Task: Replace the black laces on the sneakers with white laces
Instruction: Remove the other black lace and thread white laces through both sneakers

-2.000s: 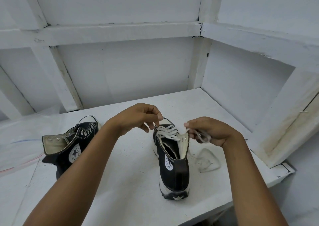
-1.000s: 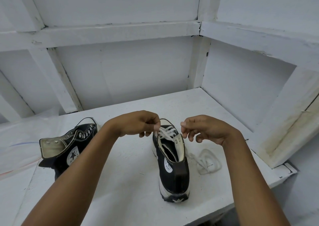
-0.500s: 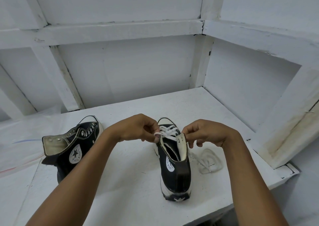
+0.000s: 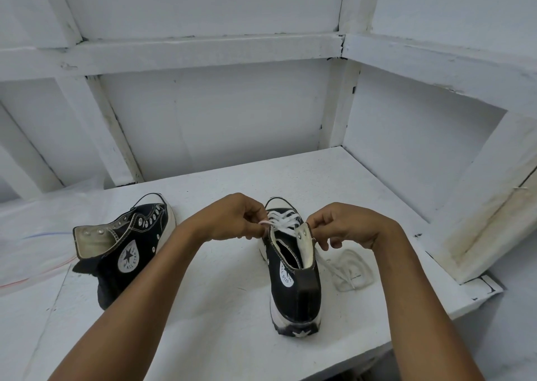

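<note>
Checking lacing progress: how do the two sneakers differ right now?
The right sneaker stands upright, white laces threaded through its eyelets; the left sneaker lies on its side, eyelets empty. Both are black high-tops with white toe caps.

Single head-worn view looks forward and down, close over the table.

left hand: bare | right hand: bare | forearms: bare
</note>
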Demonstrator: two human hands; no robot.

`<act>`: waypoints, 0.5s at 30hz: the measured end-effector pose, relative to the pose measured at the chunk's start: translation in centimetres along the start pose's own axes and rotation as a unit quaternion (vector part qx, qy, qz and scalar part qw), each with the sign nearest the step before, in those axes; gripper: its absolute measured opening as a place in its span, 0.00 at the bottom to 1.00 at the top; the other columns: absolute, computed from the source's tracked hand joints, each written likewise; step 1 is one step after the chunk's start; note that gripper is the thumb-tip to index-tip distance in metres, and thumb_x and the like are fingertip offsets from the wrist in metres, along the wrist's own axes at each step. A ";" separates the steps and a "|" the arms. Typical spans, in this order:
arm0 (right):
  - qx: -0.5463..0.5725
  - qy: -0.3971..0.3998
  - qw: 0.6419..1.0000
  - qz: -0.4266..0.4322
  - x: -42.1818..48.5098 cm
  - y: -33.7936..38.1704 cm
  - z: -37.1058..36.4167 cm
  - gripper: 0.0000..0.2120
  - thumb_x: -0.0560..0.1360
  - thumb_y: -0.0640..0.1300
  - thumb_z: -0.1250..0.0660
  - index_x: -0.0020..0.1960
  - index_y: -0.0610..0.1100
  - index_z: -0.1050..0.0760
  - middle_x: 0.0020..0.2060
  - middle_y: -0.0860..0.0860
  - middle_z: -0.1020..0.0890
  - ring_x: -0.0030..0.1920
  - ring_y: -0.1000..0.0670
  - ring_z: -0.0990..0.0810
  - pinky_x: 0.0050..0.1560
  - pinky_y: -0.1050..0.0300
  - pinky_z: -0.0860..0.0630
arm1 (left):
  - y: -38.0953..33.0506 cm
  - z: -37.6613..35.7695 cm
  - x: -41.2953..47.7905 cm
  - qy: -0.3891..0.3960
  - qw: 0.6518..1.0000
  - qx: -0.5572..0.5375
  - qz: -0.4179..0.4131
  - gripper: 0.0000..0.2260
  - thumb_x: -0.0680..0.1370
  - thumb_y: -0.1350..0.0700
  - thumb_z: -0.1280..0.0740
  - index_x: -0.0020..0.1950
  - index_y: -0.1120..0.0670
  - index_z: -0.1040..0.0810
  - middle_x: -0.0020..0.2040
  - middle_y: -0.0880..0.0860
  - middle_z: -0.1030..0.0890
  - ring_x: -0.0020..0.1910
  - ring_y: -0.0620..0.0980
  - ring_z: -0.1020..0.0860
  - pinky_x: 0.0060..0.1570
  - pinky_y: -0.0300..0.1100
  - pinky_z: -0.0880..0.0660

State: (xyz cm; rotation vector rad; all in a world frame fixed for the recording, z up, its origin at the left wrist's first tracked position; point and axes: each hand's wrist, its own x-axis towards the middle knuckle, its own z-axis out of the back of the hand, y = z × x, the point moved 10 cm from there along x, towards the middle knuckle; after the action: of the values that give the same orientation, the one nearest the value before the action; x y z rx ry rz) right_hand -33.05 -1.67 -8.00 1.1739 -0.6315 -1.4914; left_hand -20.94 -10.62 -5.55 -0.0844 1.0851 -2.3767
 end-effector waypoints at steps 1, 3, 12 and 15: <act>0.000 0.002 1.000 0.001 0.0 0.0 -0.1 0.08 0.70 0.44 0.30 0.46 0.40 0.18 0.34 0.52 0.18 0.34 0.53 0.25 0.32 0.64 0.32 | 0.2 0.0 0.0 -0.005 1.000 -0.002 0.007 0.09 0.77 0.59 0.29 0.37 0.51 0.21 0.29 0.44 0.20 0.28 0.39 0.26 0.31 0.33 0.30; -0.002 0.005 1.000 0.003 0.0 0.1 -0.2 0.10 0.69 0.47 0.30 0.45 0.42 0.17 0.34 0.52 0.18 0.34 0.54 0.25 0.32 0.64 0.32 | 0.7 -0.2 0.0 -0.011 0.999 -0.034 0.021 0.11 0.77 0.60 0.30 0.34 0.53 0.23 0.30 0.47 0.20 0.28 0.42 0.26 0.30 0.34 0.30; -0.028 0.010 1.000 0.008 0.3 0.0 -0.8 0.16 0.67 0.45 0.32 0.50 0.36 0.19 0.35 0.51 0.18 0.35 0.54 0.24 0.33 0.64 0.32 | 1.5 0.2 0.1 -0.102 0.980 -0.170 0.009 0.08 0.75 0.65 0.30 0.36 0.60 0.24 0.38 0.63 0.18 0.34 0.51 0.22 0.33 0.41 0.25; -0.008 0.006 1.000 0.010 0.3 0.0 -0.7 0.11 0.67 0.44 0.32 0.47 0.40 0.19 0.35 0.50 0.18 0.36 0.53 0.22 0.33 0.62 0.31 | 1.5 0.4 0.1 -0.106 0.972 -0.210 -0.011 0.06 0.74 0.67 0.28 0.42 0.61 0.24 0.38 0.61 0.18 0.35 0.52 0.21 0.33 0.41 0.25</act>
State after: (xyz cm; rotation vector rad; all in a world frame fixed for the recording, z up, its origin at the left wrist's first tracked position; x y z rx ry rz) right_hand -32.41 -1.83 -8.36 1.1609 -0.6212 -1.4700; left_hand -20.24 -11.71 -6.37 -0.4879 1.4634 -2.0610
